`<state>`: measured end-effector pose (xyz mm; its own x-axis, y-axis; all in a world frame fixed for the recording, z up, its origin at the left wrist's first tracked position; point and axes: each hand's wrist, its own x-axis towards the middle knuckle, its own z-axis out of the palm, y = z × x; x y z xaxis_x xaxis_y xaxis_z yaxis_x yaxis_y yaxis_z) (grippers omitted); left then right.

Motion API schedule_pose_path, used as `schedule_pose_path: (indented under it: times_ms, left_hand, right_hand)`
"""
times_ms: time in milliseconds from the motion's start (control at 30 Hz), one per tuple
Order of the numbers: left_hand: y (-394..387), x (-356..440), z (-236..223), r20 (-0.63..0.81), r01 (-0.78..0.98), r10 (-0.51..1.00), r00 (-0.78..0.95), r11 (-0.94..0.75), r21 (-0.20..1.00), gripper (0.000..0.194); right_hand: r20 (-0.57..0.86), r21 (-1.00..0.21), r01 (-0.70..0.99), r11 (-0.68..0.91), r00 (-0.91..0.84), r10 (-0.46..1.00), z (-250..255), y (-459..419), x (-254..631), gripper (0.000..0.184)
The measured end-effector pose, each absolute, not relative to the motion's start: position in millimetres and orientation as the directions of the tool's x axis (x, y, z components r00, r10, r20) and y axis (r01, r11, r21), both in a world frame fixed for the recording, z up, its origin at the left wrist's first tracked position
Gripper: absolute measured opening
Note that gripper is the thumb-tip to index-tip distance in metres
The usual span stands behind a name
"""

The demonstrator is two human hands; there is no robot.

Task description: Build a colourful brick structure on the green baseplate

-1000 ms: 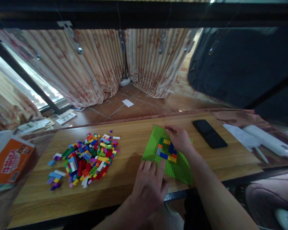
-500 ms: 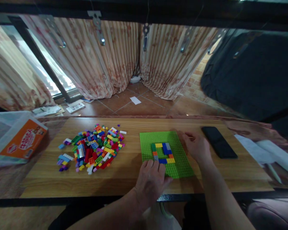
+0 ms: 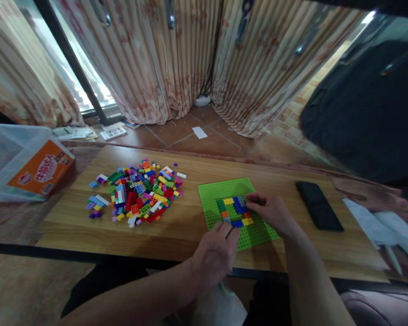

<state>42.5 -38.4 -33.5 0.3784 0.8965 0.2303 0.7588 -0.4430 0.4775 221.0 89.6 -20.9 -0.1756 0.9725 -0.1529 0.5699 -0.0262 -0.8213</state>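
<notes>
A green studded baseplate (image 3: pixel 221 192) lies flat on the wooden table (image 3: pixel 177 226). On it stands a small ring of coloured bricks (image 3: pixel 236 211), yellow, blue, orange and green. My left hand (image 3: pixel 216 253) rests on the plate's near left corner, fingers stretched out and pressing down. My right hand (image 3: pixel 272 213) sits at the right side of the brick ring, its fingers curled in a pinch at the bricks' edge. What the pinch holds, if anything, is hidden by the fingers.
A heap of loose coloured bricks (image 3: pixel 139 194) is spread left of the plate. A black phone (image 3: pixel 318 206) lies to the right, white paper (image 3: pixel 377 222) beyond it. An orange box in a clear bin (image 3: pixel 37 170) sits far left. Curtains hang behind.
My right hand has come in from the plate's right edge to the brick ring. The left hand stays on the near corner. The camera has tilted down and shifted.
</notes>
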Motion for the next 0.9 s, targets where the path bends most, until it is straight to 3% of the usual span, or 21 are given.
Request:
schedule_pose_path:
  times_ms: [233, 700, 900]
  left_hand:
    - [-36.2, 41.7, -38.4, 0.238, 0.750, 0.882, 0.408, -0.472, 0.464, 0.012]
    - [-35.3, 45.5, -37.9, 0.218, 0.762, 0.897, 0.385, -0.442, 0.473, 0.010]
    - [-35.7, 47.4, -43.9, 0.273, 0.763, 0.870, 0.410, -0.491, 0.421, 0.007]
  right_hand:
    - [-0.217, -0.846, 0.525, -0.092, -0.182, 0.959, -18.6, 90.0, 220.3, 0.024]
    - [-0.178, -0.803, 0.595, 0.022, -0.275, 0.945, -18.3, 86.8, 220.5, 0.020]
    - [-0.227, -0.796, 0.605, -0.017, -0.273, 0.935, -19.3, 85.9, 221.5, 0.030]
